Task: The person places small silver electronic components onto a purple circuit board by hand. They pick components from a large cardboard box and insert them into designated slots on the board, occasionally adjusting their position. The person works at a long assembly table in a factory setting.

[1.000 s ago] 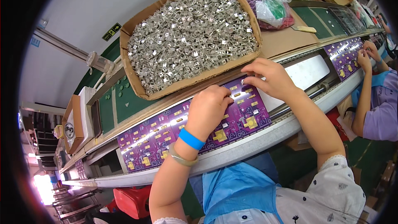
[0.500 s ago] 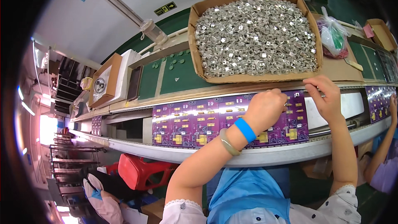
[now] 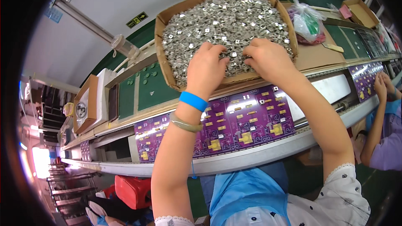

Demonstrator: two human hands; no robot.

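Both hands are at the brown cardboard box (image 3: 295, 37), reaching over its near edge into a heap of small silvery metal pieces (image 3: 234, 21). My left hand (image 3: 206, 69), with a blue band and a pale bangle at the wrist, has its fingers bent and its thumb apart from the forefinger. Facing it, my right hand (image 3: 270, 60) curls its fingers over the pieces, with a gap between thumb and forefinger. Nothing held shows in either hand. Below the box lies a purple circuit board (image 3: 230, 119) carrying yellow parts, partly hidden by my left forearm.
The board rests on a conveyor with a metal front rail (image 3: 251, 152). Farther right, a co-worker's hand (image 3: 382, 84) touches another purple board (image 3: 363, 77). A plastic bag (image 3: 307, 23) stands beside the box. Left are green discs (image 3: 146, 75) and a red stool (image 3: 130, 190).
Both hands have moved from over the circuit board up and away into the box of metal pieces. The view has shifted, so the box appears farther left.
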